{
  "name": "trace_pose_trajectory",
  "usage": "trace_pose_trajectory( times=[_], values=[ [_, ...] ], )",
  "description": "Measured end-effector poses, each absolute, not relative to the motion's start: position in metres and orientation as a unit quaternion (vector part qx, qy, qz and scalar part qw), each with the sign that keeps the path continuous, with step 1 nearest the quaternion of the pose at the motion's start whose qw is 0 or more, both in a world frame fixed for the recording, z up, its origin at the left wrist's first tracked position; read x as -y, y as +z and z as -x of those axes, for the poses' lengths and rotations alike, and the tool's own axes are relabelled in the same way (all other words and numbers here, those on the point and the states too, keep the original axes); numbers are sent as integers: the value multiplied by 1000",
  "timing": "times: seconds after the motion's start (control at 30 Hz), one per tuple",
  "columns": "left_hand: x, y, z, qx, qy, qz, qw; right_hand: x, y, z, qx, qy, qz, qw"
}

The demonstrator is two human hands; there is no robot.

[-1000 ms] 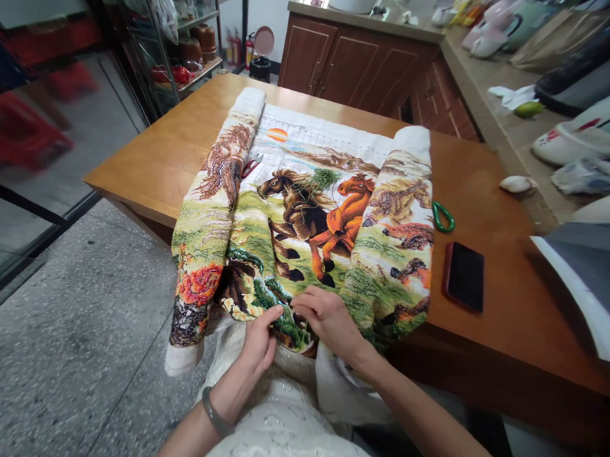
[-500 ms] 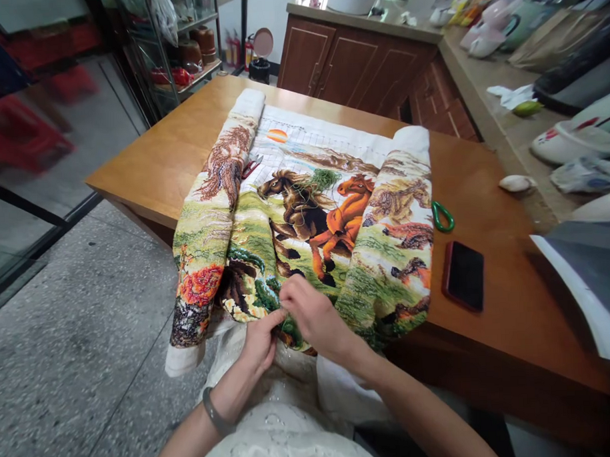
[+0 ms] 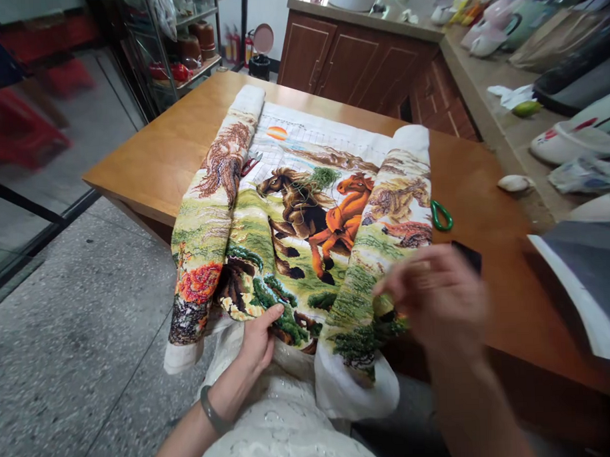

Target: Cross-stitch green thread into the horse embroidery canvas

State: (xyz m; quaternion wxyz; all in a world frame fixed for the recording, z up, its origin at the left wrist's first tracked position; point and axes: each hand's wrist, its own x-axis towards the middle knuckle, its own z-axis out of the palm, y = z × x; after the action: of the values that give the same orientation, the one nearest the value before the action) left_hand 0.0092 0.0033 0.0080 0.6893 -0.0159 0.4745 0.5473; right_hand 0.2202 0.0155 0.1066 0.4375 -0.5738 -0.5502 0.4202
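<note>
— Where are the hands?
— Left hand [image 3: 259,340] pinches the embroidered cloth's [image 3: 305,222] near edge; right hand [image 3: 437,297], blurred, hovers raised, grip impossible to tell.
— And further off?
— Cloth drapes over the wooden table [image 3: 152,160]; phone [image 3: 469,255] and green clip [image 3: 442,216] lie right.

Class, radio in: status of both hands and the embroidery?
Left hand pinching embroidery at its near edge. Right hand raised, blurred, grip unclear. Phone partly hidden behind it.

Embroidery cloth [image 3: 305,235] is patterned with brown and orange horses on green grass, white borders. Desk [image 3: 157,160] is seen orange-brown; clip [image 3: 441,216] green; phone [image 3: 469,255] black; floor [image 3: 79,343] grey speckled.
</note>
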Motion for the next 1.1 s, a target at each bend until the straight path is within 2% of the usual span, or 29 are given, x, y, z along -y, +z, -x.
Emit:
trace_pose_trajectory(
  times=[0.07, 0.2, 0.3, 0.4, 0.63, 0.93, 1.1],
  values=[
    [-2, 6, -9, -473, 549, 10, 689, -13, 96, -204, 573, 434, 555, 418],
    [-2, 3, -11, -472, 560, 6, 681, -5, 68, -170, 694, 396, 513, 314],
    [-2, 3, -13, -476, 557, 20, 680, -3, 55, -162, 736, 328, 517, 289],
    [-3, 5, -13, -472, 554, 32, 685, -5, 51, -164, 745, 308, 529, 265],
    [-2, 5, -13, -471, 563, 23, 679, -9, 53, -165, 751, 309, 530, 246],
    [-1, 3, -13, -469, 564, -10, 680, -6, 47, -160, 782, 222, 548, 197],
    [-1, 4, -13, -474, 552, -8, 686, -6, 48, -161, 783, 233, 541, 200]
  ],
)
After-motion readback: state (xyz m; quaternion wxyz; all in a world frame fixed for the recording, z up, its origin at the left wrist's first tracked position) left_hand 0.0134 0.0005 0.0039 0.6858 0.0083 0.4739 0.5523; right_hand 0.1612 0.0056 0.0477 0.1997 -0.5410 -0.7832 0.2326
